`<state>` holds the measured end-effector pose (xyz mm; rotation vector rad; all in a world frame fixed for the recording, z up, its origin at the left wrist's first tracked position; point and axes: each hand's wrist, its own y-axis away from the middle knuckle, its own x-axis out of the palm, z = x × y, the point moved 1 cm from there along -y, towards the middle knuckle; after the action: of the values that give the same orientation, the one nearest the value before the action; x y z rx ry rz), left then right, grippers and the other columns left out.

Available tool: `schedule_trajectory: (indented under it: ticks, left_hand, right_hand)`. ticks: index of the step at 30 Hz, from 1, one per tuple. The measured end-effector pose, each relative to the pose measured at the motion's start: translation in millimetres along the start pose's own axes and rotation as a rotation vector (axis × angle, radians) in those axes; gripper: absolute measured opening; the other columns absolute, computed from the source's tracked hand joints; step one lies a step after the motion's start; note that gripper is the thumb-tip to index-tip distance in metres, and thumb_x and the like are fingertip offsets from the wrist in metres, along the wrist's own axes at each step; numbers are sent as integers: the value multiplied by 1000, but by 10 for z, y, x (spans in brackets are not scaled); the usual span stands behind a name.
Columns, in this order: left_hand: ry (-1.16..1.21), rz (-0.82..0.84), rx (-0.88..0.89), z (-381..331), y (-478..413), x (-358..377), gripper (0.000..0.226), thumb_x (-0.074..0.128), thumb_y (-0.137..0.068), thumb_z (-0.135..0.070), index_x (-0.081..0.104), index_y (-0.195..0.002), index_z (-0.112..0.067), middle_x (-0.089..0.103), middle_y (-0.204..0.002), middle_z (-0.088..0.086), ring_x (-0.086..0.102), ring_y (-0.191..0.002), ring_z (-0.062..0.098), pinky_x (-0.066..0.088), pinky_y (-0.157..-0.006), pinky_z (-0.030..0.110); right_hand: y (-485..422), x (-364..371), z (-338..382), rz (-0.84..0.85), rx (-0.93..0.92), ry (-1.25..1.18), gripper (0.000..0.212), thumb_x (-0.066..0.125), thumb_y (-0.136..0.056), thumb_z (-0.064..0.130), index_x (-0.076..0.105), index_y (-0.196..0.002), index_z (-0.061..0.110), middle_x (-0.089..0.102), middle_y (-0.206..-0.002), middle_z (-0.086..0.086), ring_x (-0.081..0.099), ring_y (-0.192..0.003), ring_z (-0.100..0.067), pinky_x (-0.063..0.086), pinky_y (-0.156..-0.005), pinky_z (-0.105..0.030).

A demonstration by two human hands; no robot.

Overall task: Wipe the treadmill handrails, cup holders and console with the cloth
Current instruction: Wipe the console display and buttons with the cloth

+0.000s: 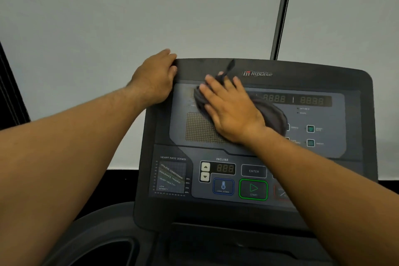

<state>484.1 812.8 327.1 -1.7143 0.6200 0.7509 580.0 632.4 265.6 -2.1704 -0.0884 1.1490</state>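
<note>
1. The treadmill console (358, 84) fills the centre and right of the frame.
2. A cup holder (103, 250) sits at lower left, well apart from the cloth.
3. The left hand (154, 80) curls over the console's upper-left corner, probably to steady it.
4. The right hand (228, 110) lies flat with fingers spread, pressing the dark cloth (274, 114) onto the display at centre.
5. The START button (253, 189), at lower centre, risks an accidental press.

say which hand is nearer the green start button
Right. The right hand presses the cloth above the start button; the left hand grips the top-left corner of the console, farther off.
</note>
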Motion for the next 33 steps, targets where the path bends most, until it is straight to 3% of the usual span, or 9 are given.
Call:
schedule_trajectory:
  ticks: [2,4,8,13,16,22,27,33]
  left_hand:
    - [21,-30,-38,78,76,4,29,36,-102,-17,52,-126,-10,54,-125,6,51,-115,27,38,-91,32]
    - [60,-31,-67,107,150,0,34,36,-102,-13,50,-133,-12,52,-132,4,49,-120,26,36,-94,30]
    - [75,-12,-92,178,186,4,46,42,-102,-10,39,-147,-17,35,-155,-4,33,-141,23,24,-114,31]
    - [137,-2,-112,294,154,23,52,48,-101,-12,35,-150,-24,27,-159,-7,25,-146,21,20,-120,34]
    - [129,-9,-98,301,143,23,53,47,-100,-10,35,-150,-23,27,-159,-6,24,-146,21,19,-120,35]
    - [163,-6,-100,338,142,16,53,49,-100,-11,36,-149,-24,29,-158,-7,27,-145,20,21,-120,34]
    - [172,10,-98,376,127,1,54,50,-100,-14,34,-150,-25,30,-158,-6,31,-144,22,23,-119,34]
    - [233,27,-100,478,111,-2,54,53,-97,-11,40,-147,-26,32,-156,-10,43,-136,19,29,-117,35]
  right_hand:
    - [185,13,-93,48,-165,10,53,30,-98,38,42,-144,14,38,-151,-12,36,-135,-39,21,-112,-55]
    - [294,13,-290,60,-220,35,54,29,-98,40,42,-144,16,38,-151,-11,37,-136,-39,18,-112,-56]
    - [109,-52,-558,17,-52,30,56,23,-98,42,36,-147,18,33,-154,-10,31,-139,-38,13,-113,-59]
    - [-398,-40,-175,-76,169,-6,54,23,-101,40,25,-151,20,19,-160,-4,13,-146,-32,3,-117,-53]
    - [-509,5,86,-79,134,12,53,26,-100,38,28,-150,19,23,-158,-6,20,-144,-35,8,-117,-54]
    - [-80,35,1,4,-159,33,54,28,-97,38,44,-143,13,39,-151,-11,37,-135,-39,21,-111,-57]
    - [-230,-31,-259,-23,-20,5,56,25,-98,41,38,-146,17,32,-155,-8,28,-141,-37,13,-113,-59]
    - [-705,8,240,-74,83,17,54,26,-99,39,31,-149,19,24,-158,-6,19,-144,-34,8,-116,-55]
